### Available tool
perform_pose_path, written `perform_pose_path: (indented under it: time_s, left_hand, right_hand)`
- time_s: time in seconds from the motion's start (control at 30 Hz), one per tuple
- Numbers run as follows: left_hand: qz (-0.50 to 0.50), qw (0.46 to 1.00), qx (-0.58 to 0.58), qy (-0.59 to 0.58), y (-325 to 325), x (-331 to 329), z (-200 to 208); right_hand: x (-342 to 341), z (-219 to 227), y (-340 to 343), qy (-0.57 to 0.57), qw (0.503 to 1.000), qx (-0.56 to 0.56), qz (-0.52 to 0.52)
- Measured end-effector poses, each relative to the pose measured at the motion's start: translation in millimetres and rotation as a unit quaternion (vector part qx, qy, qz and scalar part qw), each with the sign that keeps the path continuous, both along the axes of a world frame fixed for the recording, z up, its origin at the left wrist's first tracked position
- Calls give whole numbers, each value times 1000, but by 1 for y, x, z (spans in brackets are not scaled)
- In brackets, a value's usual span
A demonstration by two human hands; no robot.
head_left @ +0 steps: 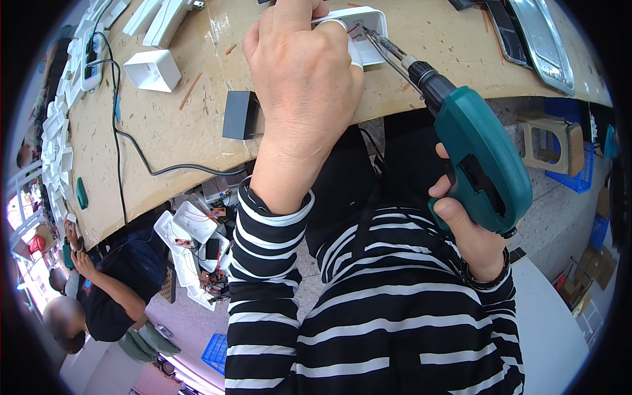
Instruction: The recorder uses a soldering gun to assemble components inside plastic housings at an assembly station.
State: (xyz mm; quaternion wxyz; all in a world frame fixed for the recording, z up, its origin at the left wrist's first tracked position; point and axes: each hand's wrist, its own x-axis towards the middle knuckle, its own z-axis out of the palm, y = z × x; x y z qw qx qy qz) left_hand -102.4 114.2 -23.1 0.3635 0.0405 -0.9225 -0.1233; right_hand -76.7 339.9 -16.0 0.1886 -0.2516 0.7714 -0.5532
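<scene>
My right hand (467, 230) is closed round the handle of a green soldering gun (484, 158). Its metal tip points into an open white plastic case (374, 23) at the table's far edge of view, where a thin red wire shows. Beside the case my left hand (299, 62) is closed, its knuckles up and its fingertips hidden. White bands are round one or more of its fingers. What those fingers hold cannot be made out. Near my left wrist stands a small black box (238, 115).
A white plastic cup-like housing (153, 70) and a black cable (117, 131) lie to the left. Many white housings line the far left edge. A tray (550, 46) sits at the right. Below the table are parts bins (194, 220). A co-worker (112, 289) works at left.
</scene>
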Motion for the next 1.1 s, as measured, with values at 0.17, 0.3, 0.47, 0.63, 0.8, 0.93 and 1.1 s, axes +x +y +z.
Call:
perform_pose_path:
  time_s: [0.17, 0.3, 0.47, 0.63, 0.8, 0.93, 1.1]
  left_hand:
    - [-2, 1000, 6, 6, 0, 0, -1]
    - [-1, 1000, 4, 8, 0, 0, -2]
    - [7, 1000, -3, 2, 0, 0, -2]
    - [0, 1000, 0, 8, 0, -1, -3]
    - [1, 1000, -2, 0, -1, -1, -2]
    - [5, 1000, -9, 5, 1, -1, -3]
    - [9, 1000, -8, 1, 1, -1, -2]
  right_hand:
    - [0, -1, 1, -3, 1000, 3, 4]
    - [-2, -1, 1, -1, 1000, 3, 11]
    - [-1, -3, -1, -14, 1000, -3, 6]
    - [-2, -5, -3, -10, 1000, -13, 7]
    - [-4, -5, -4, 5, 1000, -1, 10]
    - [-2, -5, -4, 4, 1000, 0, -9]
    - [-1, -8, -5, 22, 998, -18, -47]
